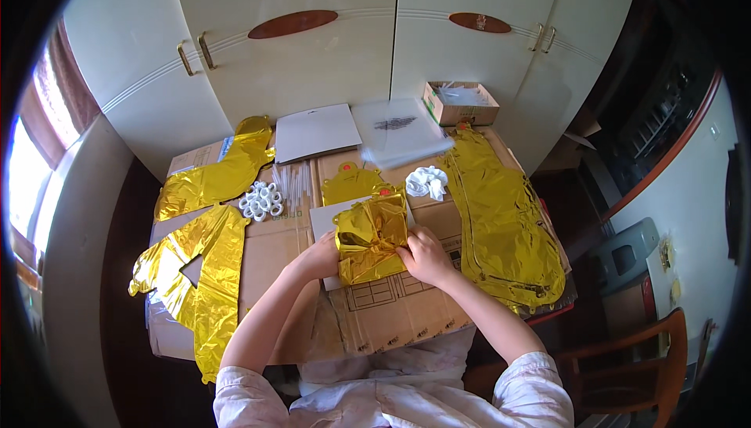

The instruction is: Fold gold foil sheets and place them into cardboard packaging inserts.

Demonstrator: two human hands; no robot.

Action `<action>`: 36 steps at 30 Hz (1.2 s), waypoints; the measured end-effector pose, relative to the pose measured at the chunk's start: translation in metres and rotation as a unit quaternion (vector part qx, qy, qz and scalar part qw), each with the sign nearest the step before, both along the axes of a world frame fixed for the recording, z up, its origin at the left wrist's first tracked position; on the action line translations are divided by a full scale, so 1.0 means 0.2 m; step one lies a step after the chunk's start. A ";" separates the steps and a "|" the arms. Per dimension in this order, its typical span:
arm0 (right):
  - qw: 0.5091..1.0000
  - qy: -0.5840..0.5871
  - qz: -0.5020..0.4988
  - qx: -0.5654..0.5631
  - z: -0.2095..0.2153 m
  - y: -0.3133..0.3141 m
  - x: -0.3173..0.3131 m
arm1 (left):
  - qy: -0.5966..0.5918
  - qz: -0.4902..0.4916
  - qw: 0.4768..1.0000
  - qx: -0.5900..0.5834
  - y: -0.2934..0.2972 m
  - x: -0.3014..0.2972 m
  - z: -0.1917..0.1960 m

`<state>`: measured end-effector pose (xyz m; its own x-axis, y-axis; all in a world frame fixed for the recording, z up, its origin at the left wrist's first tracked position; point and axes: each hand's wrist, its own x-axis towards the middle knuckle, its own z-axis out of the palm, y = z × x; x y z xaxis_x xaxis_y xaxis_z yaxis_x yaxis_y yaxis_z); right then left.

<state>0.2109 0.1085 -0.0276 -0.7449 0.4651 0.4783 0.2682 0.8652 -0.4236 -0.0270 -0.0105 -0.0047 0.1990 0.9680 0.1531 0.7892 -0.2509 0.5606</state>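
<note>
- Head view, sole one to go through. Anything between the hands?
- Yes: a crumpled gold foil piece (371, 232), lying over a white board (322, 224) on the cardboard-covered counter (274, 242), near the front edge.
- And the left hand (319, 257)?
- At the left edge of the foil, fingers curled inward. Fingertips hidden, so cannot tell whether closed on anything.
- Right hand (426, 256)?
- At the lower right edge, thumb and fingers together, clamped on a gathered fold of foil.
- Heavy, at a guess?
- Hardly. Probably very light, thin and floppy, likely slick on the smooth faces and quick to crease. Best to take hold by a doubled edge or bunched fold, using soft finger pads rather than nails, for fear of a tear.
- Anything close by?
- Just beyond, more gold foil with a red spot (348, 185); cannot tell whether separate or joined. To the left, white rings (261, 200) beside clear straws (292, 181). Toward the right, a bunched white strip (427, 183), then a large gold foil shape (501, 224), spread flat and presumably just as limp.
</note>
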 end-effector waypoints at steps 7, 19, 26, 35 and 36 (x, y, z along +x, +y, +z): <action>0.999 -0.034 -0.025 -0.026 0.00 0.00 0.00 | -0.581 0.176 0.767 -0.207 0.00 -0.07 0.01; 0.993 -0.024 -0.025 -0.113 0.02 0.02 0.01 | -0.527 0.255 0.799 -0.139 0.01 0.04 0.05; 0.999 -0.015 -0.010 -0.050 0.00 0.03 0.01 | -0.438 0.294 0.844 -0.100 0.01 0.08 0.06; 0.998 -0.043 -0.003 -0.049 -0.01 0.03 0.00 | -0.616 0.309 0.717 -0.103 0.06 0.04 0.05; 0.997 -0.049 -0.004 -0.051 0.00 0.03 0.00 | -0.636 0.317 0.698 -0.093 0.08 0.04 0.05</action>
<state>0.2118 0.1149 -0.0284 -0.7821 0.5136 0.3529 0.3188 0.8164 -0.4815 -0.0190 0.0049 0.0056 -0.4598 0.8269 -0.3237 -0.4563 0.0927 0.8850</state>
